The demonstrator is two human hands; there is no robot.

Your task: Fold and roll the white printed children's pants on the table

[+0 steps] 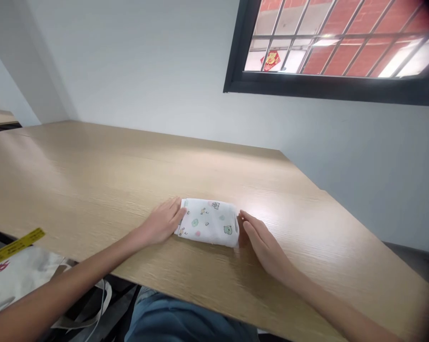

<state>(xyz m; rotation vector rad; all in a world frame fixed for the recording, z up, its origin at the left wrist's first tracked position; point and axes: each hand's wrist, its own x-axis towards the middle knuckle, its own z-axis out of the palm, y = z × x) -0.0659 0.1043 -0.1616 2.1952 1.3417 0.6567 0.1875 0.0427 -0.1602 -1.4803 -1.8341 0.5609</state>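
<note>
A white folded cloth (209,222) printed with small green bears and other coloured figures lies flat on the wooden table (136,166), near its front edge. My left hand (164,220) rests at the cloth's left end, fingers stretched out and thumb touching the fabric. Beside the right end is my right hand (262,240), its fingers straight and its thumb alongside; whether the fingertips touch the cloth I cannot tell. Neither hand grips anything.
A pale wall (146,66) with a dark-framed, barred window (235,81) stands behind the table. At lower left are a white cloth bag (29,275) and a yellow strip (14,247) with dark markings. My legs in blue trousers (185,318) are below the front edge.
</note>
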